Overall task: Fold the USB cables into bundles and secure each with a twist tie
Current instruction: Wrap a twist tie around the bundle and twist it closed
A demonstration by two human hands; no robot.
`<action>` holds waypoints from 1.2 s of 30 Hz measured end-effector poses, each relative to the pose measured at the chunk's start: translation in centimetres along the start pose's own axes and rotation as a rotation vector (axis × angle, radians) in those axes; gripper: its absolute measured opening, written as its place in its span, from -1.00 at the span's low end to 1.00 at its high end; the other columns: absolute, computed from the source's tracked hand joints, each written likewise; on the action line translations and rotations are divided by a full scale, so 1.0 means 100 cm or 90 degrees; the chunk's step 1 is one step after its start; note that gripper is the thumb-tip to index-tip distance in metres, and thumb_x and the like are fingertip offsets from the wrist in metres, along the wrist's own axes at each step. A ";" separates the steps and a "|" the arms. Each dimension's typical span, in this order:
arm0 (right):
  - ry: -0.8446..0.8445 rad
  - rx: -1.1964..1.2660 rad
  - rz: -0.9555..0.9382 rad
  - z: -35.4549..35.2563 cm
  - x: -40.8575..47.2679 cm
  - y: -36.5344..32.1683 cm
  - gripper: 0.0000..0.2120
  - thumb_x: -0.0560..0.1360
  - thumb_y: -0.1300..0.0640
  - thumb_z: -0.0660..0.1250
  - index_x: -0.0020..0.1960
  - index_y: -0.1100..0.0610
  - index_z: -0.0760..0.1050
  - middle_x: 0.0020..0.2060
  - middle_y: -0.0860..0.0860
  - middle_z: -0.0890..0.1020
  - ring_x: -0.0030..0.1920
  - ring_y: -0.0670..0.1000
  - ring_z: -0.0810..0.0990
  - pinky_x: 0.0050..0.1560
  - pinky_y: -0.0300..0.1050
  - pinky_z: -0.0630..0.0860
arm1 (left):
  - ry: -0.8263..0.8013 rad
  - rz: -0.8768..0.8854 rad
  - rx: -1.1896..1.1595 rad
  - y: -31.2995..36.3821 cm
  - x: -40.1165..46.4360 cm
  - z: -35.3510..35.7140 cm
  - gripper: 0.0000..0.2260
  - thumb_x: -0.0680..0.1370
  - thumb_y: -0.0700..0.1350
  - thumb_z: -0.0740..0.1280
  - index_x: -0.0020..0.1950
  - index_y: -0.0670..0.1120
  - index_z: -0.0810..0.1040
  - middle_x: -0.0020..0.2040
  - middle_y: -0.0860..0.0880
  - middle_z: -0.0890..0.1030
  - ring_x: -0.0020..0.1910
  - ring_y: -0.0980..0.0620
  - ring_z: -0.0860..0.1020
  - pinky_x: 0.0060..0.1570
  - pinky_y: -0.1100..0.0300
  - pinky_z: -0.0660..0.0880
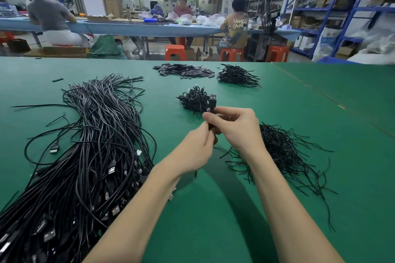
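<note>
A: Above the green table [277, 113], mid-frame — both hands meet on one folded cable [212, 103], its USB plug pointing up.

B: Grip?

A: Right hand [237, 128] curls round the bundle; left hand [197, 147] pinches it from below (tie not visible).

B: Surroundings?

A: Loose cables [89, 145] heaped left, twist ties [284, 151] right, finished bundles [194, 100] just behind — second pile [237, 76] farther back.
</note>
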State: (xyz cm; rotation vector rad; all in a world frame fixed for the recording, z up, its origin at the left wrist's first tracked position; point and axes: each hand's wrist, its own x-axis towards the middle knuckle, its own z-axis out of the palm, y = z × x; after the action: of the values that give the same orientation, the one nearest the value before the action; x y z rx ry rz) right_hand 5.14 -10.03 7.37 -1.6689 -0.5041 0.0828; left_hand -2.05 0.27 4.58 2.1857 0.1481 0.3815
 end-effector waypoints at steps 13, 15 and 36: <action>-0.021 -0.401 0.009 -0.023 0.008 0.034 -0.86 0.52 -0.06 0.41 -0.06 -0.04 0.70 -0.18 -0.14 0.72 -0.14 -0.07 0.67 -0.09 -0.18 0.56 | 0.120 -0.107 -0.288 -0.014 0.005 0.004 -0.80 0.73 -0.06 0.02 -0.10 0.01 0.23 -0.28 0.03 0.37 -0.44 0.16 0.28 -0.44 0.31 0.25; -0.049 -0.594 0.046 -0.024 0.005 0.041 -0.87 0.47 -0.08 0.44 -0.04 -0.09 0.70 -0.10 -0.13 0.71 0.00 0.00 0.66 -0.03 -0.15 0.54 | 0.125 -0.109 -0.308 -0.016 0.006 0.004 -0.79 0.73 -0.07 0.03 -0.10 0.01 0.23 -0.30 0.04 0.35 -0.46 0.16 0.26 -0.48 0.33 0.22; -0.081 -0.092 -0.069 0.003 -0.004 0.001 -0.93 0.45 0.14 0.49 -0.18 -0.01 0.71 -0.36 -0.02 0.71 -0.37 -0.11 0.62 -0.31 -0.17 0.63 | 0.119 -0.042 -0.263 -0.020 0.005 -0.008 -0.79 0.71 -0.10 0.08 -0.12 -0.04 0.32 -0.36 0.12 0.41 -0.42 0.14 0.30 -0.41 0.28 0.27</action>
State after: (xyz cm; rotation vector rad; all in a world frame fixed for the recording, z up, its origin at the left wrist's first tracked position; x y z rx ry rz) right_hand 4.69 -9.92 7.13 -1.7814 -0.7104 0.0738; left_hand -1.74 2.20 3.59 1.7339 0.2223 0.5297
